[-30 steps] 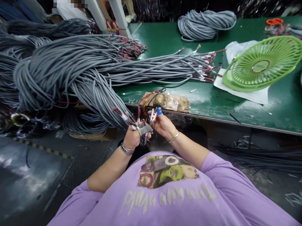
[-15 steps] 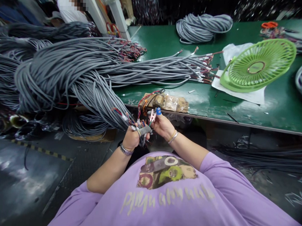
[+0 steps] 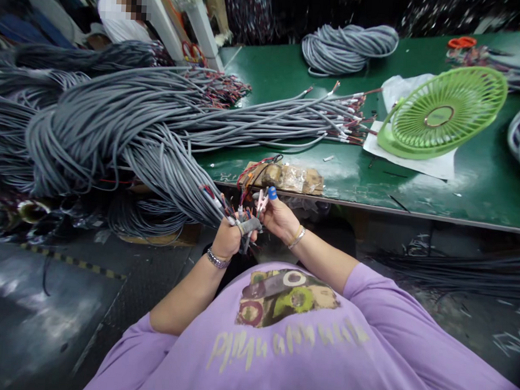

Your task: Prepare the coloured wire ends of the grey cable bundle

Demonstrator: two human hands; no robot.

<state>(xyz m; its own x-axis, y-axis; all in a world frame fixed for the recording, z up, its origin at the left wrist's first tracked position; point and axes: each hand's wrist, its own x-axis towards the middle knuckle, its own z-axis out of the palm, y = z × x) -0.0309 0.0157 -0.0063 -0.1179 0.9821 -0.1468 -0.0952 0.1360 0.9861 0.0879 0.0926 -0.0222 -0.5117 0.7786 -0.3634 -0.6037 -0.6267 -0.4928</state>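
In front of my body, my left hand (image 3: 227, 238) is closed round the ends of grey cables (image 3: 185, 183), with thin coloured wires (image 3: 242, 213) fanning out above the fist. A short grey wrapped piece (image 3: 250, 225) lies across the thumb side; whether it covers the thumb I cannot tell. My right hand (image 3: 281, 220) is just to the right, pinching a small pale pink clip (image 3: 262, 201) against the wires. Blue tape (image 3: 272, 192) wraps one of its fingertips. The clip's jaws are too small to make out.
A green table (image 3: 351, 170) bears grey cable bundles, a coil of cable (image 3: 348, 49), a green fan (image 3: 444, 114) and orange-handled scissors (image 3: 461, 43). At the near edge sits a wooden block (image 3: 312, 181) with red and black leads. A person in white (image 3: 121, 19) is at the back left.
The coloured wires above my left fist have shifted slightly to the right. Both hands stay nearly in place, with the clip still in my right fingers.
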